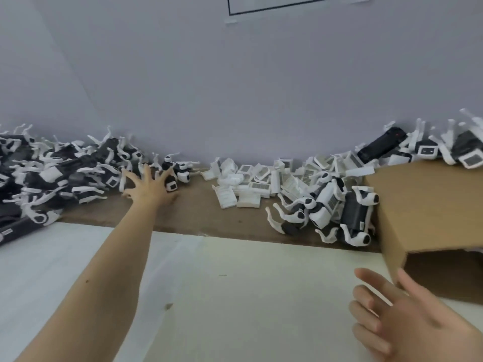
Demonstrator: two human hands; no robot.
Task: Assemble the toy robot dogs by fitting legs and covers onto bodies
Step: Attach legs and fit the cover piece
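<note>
A: Plenty is left to do, I'd say — the heap of black bodies with white plastic legs (52, 176) along the left of the wall is large, and I cannot tell which of those are finished.

B: And the loose parts?

A: A pile of small white ribbed plastic covers (251, 181) lies in the middle on the brown cardboard strip (193, 212), none on a body. Just to its right a few black-and-white toy dogs (337, 212) lie on their sides beside the brown cardboard box (428, 205); they look closer to complete. More lie on top of that box by the wall.

B: What are the hands doing?

A: The left hand (150, 190) is stretched out to the near edge of the heap, fingers spread wide, tips at a black-and-white piece (171, 185) — nothing gripped yet. The right hand (407, 317) hovers low over the white table top (235, 296), fingers straight and slightly apart, holding nothing. I'd judge another piece is being fetched.
</note>
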